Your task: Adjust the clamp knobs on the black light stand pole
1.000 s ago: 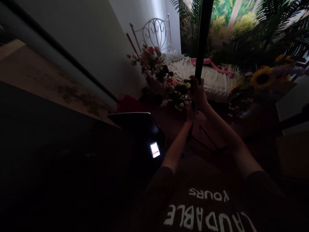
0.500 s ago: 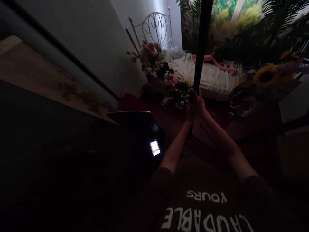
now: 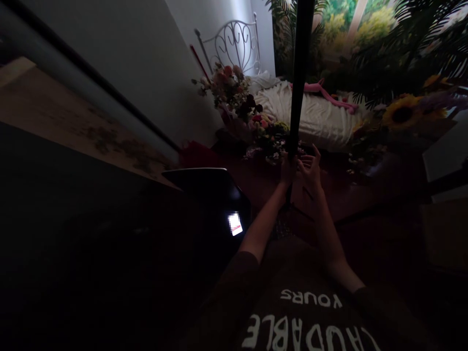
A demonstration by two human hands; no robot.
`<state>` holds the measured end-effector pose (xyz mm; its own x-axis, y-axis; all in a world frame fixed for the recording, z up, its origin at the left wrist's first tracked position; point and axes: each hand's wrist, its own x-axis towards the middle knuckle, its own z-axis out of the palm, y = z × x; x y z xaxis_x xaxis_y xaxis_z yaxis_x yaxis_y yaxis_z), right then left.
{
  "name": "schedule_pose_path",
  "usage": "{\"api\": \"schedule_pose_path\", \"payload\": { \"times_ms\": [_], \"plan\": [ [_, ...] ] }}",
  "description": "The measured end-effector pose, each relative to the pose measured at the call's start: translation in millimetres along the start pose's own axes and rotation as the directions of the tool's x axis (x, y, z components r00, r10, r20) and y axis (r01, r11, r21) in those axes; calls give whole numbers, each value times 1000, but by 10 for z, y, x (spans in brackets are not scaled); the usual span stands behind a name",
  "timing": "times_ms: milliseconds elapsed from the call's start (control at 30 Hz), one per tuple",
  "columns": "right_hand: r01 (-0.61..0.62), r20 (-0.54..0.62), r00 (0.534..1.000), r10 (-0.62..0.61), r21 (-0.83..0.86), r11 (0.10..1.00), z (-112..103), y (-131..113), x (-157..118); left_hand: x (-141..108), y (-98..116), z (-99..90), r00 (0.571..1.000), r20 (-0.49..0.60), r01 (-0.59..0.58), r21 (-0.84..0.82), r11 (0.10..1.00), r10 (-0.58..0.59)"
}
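A black stand pole (image 3: 298,87) rises from dark tripod legs (image 3: 302,212) on the floor and leans slightly to the right at its top. My left hand (image 3: 287,168) is closed around the lower part of the pole; its fingers are dim and partly hidden. Just right of the pole, my right hand (image 3: 310,168) is open with its fingers apart, and I see nothing in it. Whether its fingertips touch the pole is too dark to tell.
Ahead stands a bed with a white cover (image 3: 318,119), a metal headboard (image 3: 237,46) and a pink plush toy (image 3: 332,96). Flower bunches (image 3: 234,90) and sunflowers (image 3: 402,114) flank it. To the left are a dark panel (image 3: 208,187) with a lit patch and a patterned board (image 3: 91,122).
My right hand has come off the pole and opened, moving slightly right and down. The pole has shifted a little to the left. My left hand stays on it.
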<state>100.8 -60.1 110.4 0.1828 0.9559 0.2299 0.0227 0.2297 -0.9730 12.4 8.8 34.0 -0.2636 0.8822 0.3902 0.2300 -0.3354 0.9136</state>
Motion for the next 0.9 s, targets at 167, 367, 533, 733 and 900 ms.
{"api": "schedule_pose_path", "payload": {
  "times_ms": [167, 367, 533, 733, 900],
  "plan": [
    [-63, -166, 983, 83, 124, 990, -8, 103, -132, -22, -46, -13, 999, -24, 28, 26, 999, -28],
    [-69, -155, 985, 70, 9, 998, -67, 153, -137, -38, -32, -14, 999, -32, 32, 36, 999, -31],
    [-25, -105, 994, 16, -85, 996, -115, 226, -181, -31, -13, -21, 999, -26, 24, 38, 999, -23],
    [15, -22, 1000, -19, -166, 986, -155, 375, -178, 5, -37, -10, 999, -9, 37, 39, 999, -36],
    [7, -16, 1000, -11, -218, 976, -185, 410, -172, -22, -88, -1, 999, -31, 31, 66, 997, -29]
  ]
}}
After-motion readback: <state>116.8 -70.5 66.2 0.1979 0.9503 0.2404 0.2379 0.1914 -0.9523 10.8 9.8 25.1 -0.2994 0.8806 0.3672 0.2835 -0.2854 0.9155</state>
